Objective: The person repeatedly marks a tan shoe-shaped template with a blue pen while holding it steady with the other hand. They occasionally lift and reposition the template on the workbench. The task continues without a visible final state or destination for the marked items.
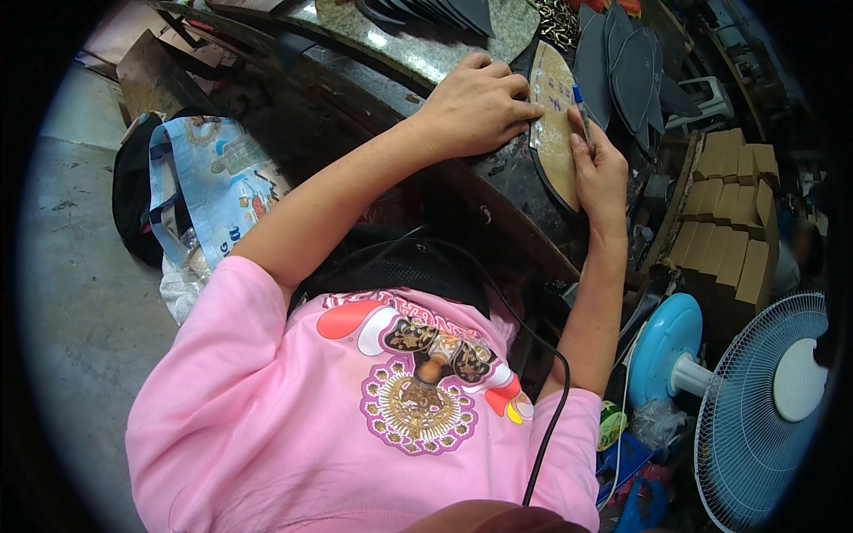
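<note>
My left hand (475, 105) lies flat with its fingers pressing on a tan cardboard template (553, 133), a curved pointed shape lying on a dark piece over the stone table (418, 49). My right hand (600, 164) grips a blue-capped pen (582, 111), its tip at the template's right edge. A dark edge of the piece underneath shows around the template's lower rim.
Several dark cut pieces (631, 75) fan out beyond the template. Stacked cardboard boxes (729, 222) stand to the right, a blue and white fan (755, 391) lower right. A printed blue bag (213, 178) sits on the floor at left. A black cable (546, 417) runs over my pink shirt.
</note>
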